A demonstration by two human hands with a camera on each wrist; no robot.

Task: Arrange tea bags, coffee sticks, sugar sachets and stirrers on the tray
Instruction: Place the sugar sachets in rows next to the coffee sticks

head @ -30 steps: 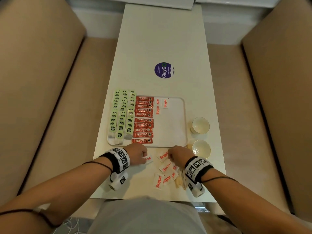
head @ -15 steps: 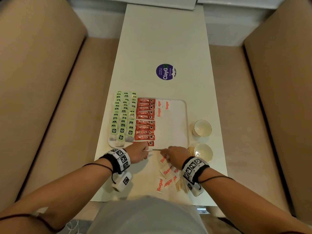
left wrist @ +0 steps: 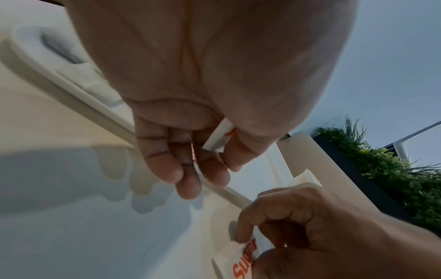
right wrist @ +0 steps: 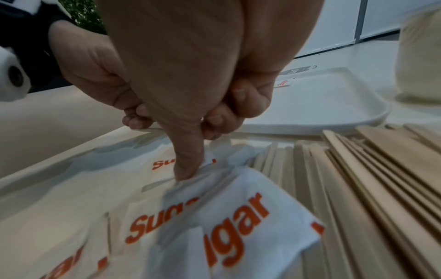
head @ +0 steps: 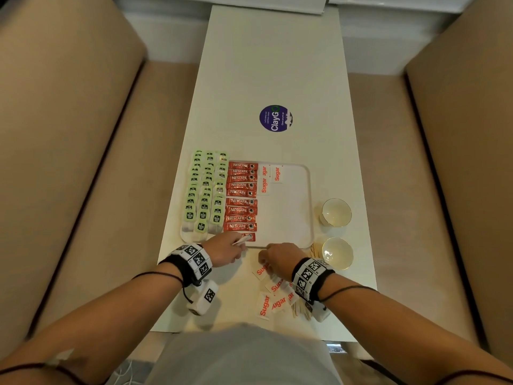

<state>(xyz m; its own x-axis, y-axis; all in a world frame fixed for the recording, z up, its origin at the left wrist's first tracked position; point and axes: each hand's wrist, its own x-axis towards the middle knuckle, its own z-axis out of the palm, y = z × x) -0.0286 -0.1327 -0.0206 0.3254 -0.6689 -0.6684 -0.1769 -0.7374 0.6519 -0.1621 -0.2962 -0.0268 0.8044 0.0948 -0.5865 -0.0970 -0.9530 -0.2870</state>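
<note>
The white tray (head: 288, 218) holds rows of green tea bags (head: 206, 195) on its left, red coffee sticks (head: 241, 201) in the middle and two sugar sachets (head: 270, 176) at the far end. My left hand (head: 241, 243) hovers at the tray's near edge and pinches a sugar sachet (left wrist: 218, 136) between thumb and fingers. On the table just in front of the tray, my right hand (head: 265, 259) pinches the edge of another sugar sachet (right wrist: 210, 160). Loose sugar sachets (head: 269, 298) and wooden stirrers (right wrist: 369, 179) lie under my right wrist.
Two white cups (head: 336, 212) (head: 337, 252) stand right of the tray, with more stirrers (head: 315, 250) beside the nearer one. A purple round sticker (head: 275, 118) sits farther up the narrow white table. Beige seats flank both sides.
My left hand has lifted a sugar sachet off the table and carried it forward to the tray's near edge. My right hand has slid forward and left onto another sachet.
</note>
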